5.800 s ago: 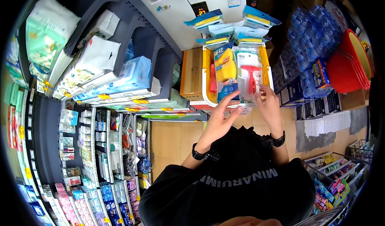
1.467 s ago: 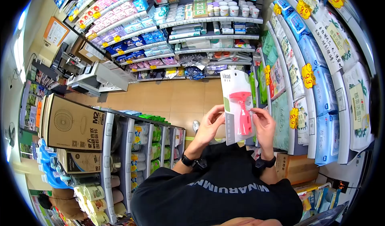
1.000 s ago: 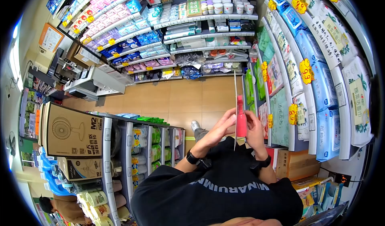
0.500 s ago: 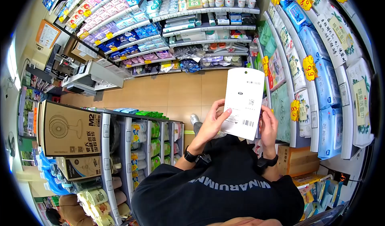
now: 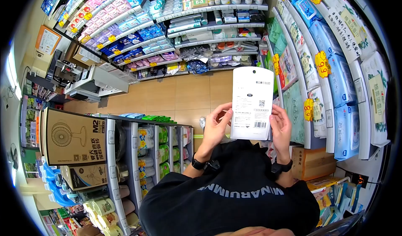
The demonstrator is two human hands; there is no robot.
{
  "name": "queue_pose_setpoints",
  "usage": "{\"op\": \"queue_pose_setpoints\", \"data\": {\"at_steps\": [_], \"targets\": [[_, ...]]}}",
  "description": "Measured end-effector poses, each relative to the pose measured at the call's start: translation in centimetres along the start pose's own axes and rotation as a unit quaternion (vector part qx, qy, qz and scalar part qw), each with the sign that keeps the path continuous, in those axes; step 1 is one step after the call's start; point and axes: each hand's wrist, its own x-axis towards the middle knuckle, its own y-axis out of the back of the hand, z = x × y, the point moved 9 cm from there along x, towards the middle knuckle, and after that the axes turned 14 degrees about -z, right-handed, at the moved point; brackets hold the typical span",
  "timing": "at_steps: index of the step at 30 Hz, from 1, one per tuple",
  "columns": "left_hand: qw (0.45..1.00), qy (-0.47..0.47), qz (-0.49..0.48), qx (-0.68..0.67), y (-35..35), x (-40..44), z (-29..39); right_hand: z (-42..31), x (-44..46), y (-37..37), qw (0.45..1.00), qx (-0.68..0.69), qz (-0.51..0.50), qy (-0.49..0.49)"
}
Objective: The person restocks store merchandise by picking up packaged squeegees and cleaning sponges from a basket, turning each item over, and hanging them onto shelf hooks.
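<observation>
A flat white retail package point(image 5: 251, 98) is held up before my chest. It has a hang hole at the top, small printed text, a QR code and a barcode on the side facing me. My left hand point(image 5: 217, 125) grips its left edge, fingers curled behind it. On the opposite edge, my right hand point(image 5: 280, 127) has its thumb at the side and its fingers partly behind the card. The far face of the package is hidden. Both wrists wear black bands.
Shelves of packaged tissues point(image 5: 343, 83) with yellow price tags rise close on my right. Ahead, a curved shelf point(image 5: 217, 26) carries jars and boxes. To my left stand a fan carton point(image 5: 75, 135) and a rack of paper rolls. Tiled floor point(image 5: 167, 93) lies between.
The package has turned from a slight tilt to nearly upright and shifted a little left and up. My right hand has come up along its edge; both hands still hold it.
</observation>
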Motion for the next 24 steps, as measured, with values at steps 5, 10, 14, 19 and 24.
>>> {"op": "queue_pose_setpoints", "data": {"at_steps": [5,10,14,19,24], "targets": [[1.000,-0.016,-0.003,-0.008,-0.2,-0.1,0.3,-0.1,-0.2,0.2,1.000,0.000,0.004,0.012],[1.000,-0.016,0.000,0.009,-0.3,-0.4,0.6,-1.0,-0.3,0.1,1.000,-0.016,0.011,0.020],[1.000,-0.022,0.003,0.008,-0.2,-0.4,0.6,-1.2,-0.3,0.0,1.000,-0.011,0.017,0.023],[1.000,-0.024,0.003,0.003,-0.1,-0.4,0.7,-1.3,-0.2,0.1,1.000,-0.003,0.010,0.028],[1.000,-0.025,0.000,0.003,0.0,-0.3,0.8,-1.2,-0.1,0.0,1.000,0.005,0.008,0.029]]}}
